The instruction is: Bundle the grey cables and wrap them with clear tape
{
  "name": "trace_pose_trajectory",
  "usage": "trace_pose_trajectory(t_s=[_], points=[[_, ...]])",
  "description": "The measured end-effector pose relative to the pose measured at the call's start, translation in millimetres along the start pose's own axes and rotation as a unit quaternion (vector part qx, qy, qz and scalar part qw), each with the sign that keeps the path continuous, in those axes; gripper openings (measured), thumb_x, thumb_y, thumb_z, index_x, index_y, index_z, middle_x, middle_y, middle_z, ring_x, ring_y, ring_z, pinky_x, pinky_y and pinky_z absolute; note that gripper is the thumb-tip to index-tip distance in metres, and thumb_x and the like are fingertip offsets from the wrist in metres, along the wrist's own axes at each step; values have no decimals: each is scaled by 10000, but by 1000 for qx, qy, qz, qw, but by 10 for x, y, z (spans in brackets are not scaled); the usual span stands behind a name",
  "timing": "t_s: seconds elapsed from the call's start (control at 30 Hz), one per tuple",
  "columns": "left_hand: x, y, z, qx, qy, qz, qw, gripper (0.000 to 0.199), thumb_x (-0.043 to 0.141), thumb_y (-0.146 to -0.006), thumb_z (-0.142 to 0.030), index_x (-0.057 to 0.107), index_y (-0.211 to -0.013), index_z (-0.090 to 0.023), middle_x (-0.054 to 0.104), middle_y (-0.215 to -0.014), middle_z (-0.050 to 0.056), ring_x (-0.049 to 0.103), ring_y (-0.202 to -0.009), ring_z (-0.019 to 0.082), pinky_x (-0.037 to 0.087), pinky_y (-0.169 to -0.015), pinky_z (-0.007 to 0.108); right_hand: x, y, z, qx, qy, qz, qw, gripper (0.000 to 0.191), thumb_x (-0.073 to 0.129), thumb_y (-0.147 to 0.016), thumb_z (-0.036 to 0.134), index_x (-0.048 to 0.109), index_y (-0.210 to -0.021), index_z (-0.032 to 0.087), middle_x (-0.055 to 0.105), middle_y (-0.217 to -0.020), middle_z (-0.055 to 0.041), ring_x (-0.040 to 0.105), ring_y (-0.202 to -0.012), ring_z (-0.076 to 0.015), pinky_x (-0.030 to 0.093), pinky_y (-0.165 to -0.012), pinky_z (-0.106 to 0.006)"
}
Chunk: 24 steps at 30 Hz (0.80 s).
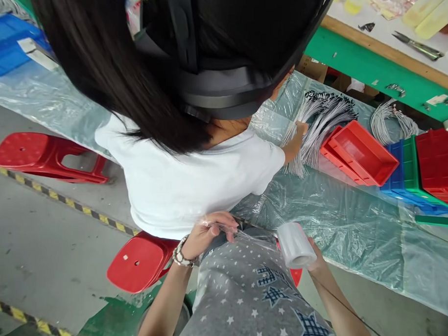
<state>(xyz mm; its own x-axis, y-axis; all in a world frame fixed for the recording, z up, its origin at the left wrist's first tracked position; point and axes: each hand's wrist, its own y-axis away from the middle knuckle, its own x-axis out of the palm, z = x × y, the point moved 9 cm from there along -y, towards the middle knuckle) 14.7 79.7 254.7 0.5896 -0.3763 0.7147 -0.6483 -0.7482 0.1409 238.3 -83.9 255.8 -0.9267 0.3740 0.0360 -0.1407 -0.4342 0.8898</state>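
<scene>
My right hand [315, 255] grips a roll of clear stretch film [296, 245] from its right side, fingers mostly hidden behind it. A twisted strand of film [254, 237] runs leftward from the roll to my left hand [215, 227]. The fingers of my left hand are curled on the film's loose end, and a patterned bracelet [180, 253] circles that wrist. Both hands are in front of my grey starred top, close behind the back of a person in a white shirt [188, 184]. The roll is tilted, its hollow core facing me.
The person's hand [300, 131] touches a bundle of grey cables [318, 120] on the film-covered table [354, 222]. Red trays [366, 153], blue and green bins [411, 166] and coiled cable [389, 123] lie to the right. Red stools [139, 261] stand on the left.
</scene>
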Motion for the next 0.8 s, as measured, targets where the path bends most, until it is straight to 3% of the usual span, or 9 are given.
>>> trace_pose_trajectory(t_s=[0.07, 0.17, 0.3, 0.43, 0.6, 0.8], points=[[-42, 25, -46, -9, -22, -19, 1000, 365, 603, -820, -527, 716, -874, -184, 610, -803, 85, 598, -551, 150, 547, -555, 253, 13, -37, -20, 15, 4, 8, 1000, 797, 692, -418, 811, 611, -927, 201, 605, -832, -89, 563, -716, -223, 458, -667, -347], [-10, 88, -130, -10, -32, -25, 999, 335, 630, -818, -487, 715, -898, -173, 609, -839, 106, 599, -564, 157, 549, -550, 259, 87, -53, 71, 18, 10, 21, 1000, 761, 736, -397, 771, 578, -859, 187, 560, -759, -51, 512, -639, -156, 412, -600, -258], [105, 154, -187, 8, -17, -8, 1000, 256, 548, -893, -386, 669, -1040, -216, 576, -969, 112, 619, -685, 165, 569, -625, 275, 352, 0, 247, 26, 32, 125, 991, 660, 756, -468, 707, 469, -733, 175, 448, -647, 3, 404, -537, -92, 330, -521, -201], [91, 160, -157, 17, -9, -27, 999, 368, 683, -794, -458, 627, -1063, -213, 531, -917, 88, 584, -778, 172, 563, -703, 278, 467, 49, 383, 0, 70, 203, 977, 573, 730, -604, 639, 444, -764, 168, 441, -691, 5, 403, -568, -84, 321, -540, -196], [-3, 160, -126, 2, 0, -117, 993, 559, 694, -767, -523, 529, -1195, -204, 508, -1018, 95, 562, -898, 189, 553, -801, 288, 464, 89, 477, -47, 132, 210, 968, 474, 664, -732, 590, 481, -844, 167, 454, -789, -19, 444, -666, -104, 345, -593, -208], [21, 199, -76, -49, -47, -217, 974, 636, 635, -845, -398, 348, -1376, -197, 482, -1216, 136, 547, -1046, 220, 538, -887, 328, 479, 201, 501, -88, 236, 201, 947, 283, 586, -857, 436, 508, -916, 170, 488, -879, -37, 490, -779, -134, 392, -689, -234]])
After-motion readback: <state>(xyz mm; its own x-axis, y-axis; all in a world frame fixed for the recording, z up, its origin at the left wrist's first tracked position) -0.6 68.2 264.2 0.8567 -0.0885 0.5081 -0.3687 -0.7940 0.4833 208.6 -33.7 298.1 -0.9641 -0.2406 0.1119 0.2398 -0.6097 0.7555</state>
